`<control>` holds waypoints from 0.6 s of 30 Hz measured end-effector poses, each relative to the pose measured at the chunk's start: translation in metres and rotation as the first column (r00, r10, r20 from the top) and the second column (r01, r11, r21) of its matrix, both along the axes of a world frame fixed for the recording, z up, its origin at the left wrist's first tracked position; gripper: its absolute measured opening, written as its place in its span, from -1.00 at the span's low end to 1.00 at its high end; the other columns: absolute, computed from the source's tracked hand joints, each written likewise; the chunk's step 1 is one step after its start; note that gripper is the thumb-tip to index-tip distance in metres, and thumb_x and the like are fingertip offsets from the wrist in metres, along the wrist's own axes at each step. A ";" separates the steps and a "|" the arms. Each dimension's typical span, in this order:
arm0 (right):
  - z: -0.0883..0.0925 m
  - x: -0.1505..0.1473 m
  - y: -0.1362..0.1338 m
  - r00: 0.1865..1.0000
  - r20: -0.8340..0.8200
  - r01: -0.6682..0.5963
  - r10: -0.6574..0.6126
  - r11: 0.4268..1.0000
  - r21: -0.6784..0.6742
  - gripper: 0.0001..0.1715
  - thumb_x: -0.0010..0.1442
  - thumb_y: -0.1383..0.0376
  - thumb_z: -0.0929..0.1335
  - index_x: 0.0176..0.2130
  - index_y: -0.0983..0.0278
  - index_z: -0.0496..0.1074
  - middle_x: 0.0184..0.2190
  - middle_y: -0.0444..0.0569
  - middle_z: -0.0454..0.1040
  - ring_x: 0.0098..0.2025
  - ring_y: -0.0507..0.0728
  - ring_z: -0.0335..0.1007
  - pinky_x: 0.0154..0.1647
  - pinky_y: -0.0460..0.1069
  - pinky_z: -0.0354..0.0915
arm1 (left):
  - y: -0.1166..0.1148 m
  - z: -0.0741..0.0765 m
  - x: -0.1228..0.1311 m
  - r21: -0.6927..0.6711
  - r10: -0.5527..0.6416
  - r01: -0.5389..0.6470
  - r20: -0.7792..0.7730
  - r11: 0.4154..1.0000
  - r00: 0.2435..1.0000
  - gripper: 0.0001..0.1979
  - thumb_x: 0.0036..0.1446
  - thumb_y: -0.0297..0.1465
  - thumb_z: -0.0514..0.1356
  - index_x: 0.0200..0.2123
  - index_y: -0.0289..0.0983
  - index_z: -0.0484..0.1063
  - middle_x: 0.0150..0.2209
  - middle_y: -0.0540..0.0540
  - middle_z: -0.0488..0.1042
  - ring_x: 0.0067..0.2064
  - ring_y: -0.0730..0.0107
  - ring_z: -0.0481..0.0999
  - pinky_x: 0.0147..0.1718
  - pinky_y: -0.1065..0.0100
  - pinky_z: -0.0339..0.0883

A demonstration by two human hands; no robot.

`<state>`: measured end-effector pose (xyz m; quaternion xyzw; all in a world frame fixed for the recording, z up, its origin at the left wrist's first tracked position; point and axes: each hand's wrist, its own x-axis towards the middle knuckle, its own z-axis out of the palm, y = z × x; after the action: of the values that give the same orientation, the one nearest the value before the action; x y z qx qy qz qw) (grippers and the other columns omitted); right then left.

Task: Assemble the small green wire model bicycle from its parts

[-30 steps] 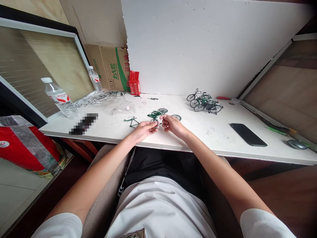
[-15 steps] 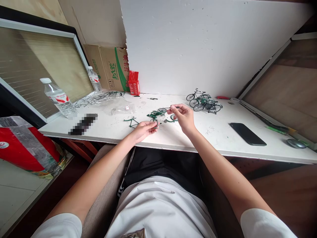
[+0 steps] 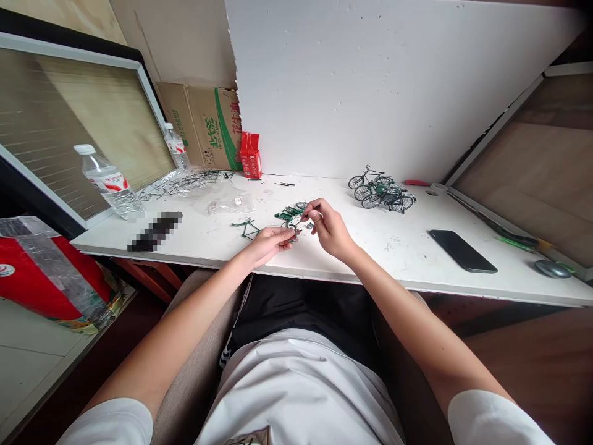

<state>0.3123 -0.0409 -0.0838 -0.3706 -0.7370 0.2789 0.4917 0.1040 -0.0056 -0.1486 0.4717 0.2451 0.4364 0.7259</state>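
Observation:
My left hand (image 3: 271,244) is closed in a pinch on a small model bicycle part (image 3: 293,232) just above the desk's front. Which part it is cannot be made out. Close beside it, the fingers of my right hand (image 3: 328,225) pinch a thin dark rod-like tool (image 3: 304,217), whose lower end points at that part. Behind the hands lie green model bicycle pieces (image 3: 288,214) and a small spoked wheel (image 3: 301,205). A green model bicycle frame (image 3: 248,228) rests left of my left hand. My right hand partly hides other small pieces on the desk.
Several assembled model bicycles (image 3: 382,188) stand at the back right. A black phone (image 3: 463,251) and a computer mouse (image 3: 553,268) lie farther right. At left are water bottles (image 3: 111,182), a plastic bag (image 3: 231,204), thin sprue frames (image 3: 189,182) and a red box (image 3: 251,156).
My right hand has moved left and slightly down, bringing the thin tool to the part in my left hand. My left hand has stayed almost still.

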 end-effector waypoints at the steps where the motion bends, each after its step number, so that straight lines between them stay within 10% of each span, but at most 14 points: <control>1: 0.000 0.000 0.001 1.000 0.020 0.006 -0.006 1.000 0.026 -0.44 0.46 -0.25 0.26 -0.09 0.15 0.41 -0.13 0.04 0.52 -0.11 0.20 0.47 -0.26 0.04 0.41 | 0.000 0.000 0.000 0.010 -0.003 0.003 -0.007 1.000 1.000 -0.66 0.00 -0.23 0.61 -0.26 -0.37 0.74 -0.12 -0.28 0.66 -0.21 0.38 0.50 -0.22 0.31 0.24; 10: -0.008 0.000 0.007 0.987 -0.037 0.157 -0.153 0.944 0.290 -0.46 0.45 -0.07 0.40 0.26 0.09 0.35 -0.27 -0.05 0.56 -0.18 0.20 0.58 -0.33 0.05 0.49 | -0.001 0.001 0.000 0.052 -0.017 0.020 -0.058 0.998 0.998 -0.63 0.00 -0.19 0.60 -0.25 -0.35 0.75 -0.12 -0.29 0.65 -0.18 0.35 0.48 -0.27 0.32 0.15; 18: -0.005 0.001 0.005 0.976 -0.066 0.217 -0.208 0.887 0.407 -0.73 0.39 0.06 0.50 -0.01 0.13 0.58 -0.16 -0.05 0.70 -0.16 0.14 0.69 -0.33 -0.02 0.48 | -0.002 0.003 0.000 0.041 -0.008 0.011 -0.054 0.999 0.998 -0.65 -0.04 -0.20 0.62 -0.31 -0.35 0.73 -0.17 -0.26 0.64 -0.24 0.40 0.43 -0.27 0.31 0.16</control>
<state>0.3135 -0.0358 -0.0886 -0.3341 -0.7291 0.0657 0.5937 0.1045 -0.0079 -0.1456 0.4995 0.2532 0.4251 0.7111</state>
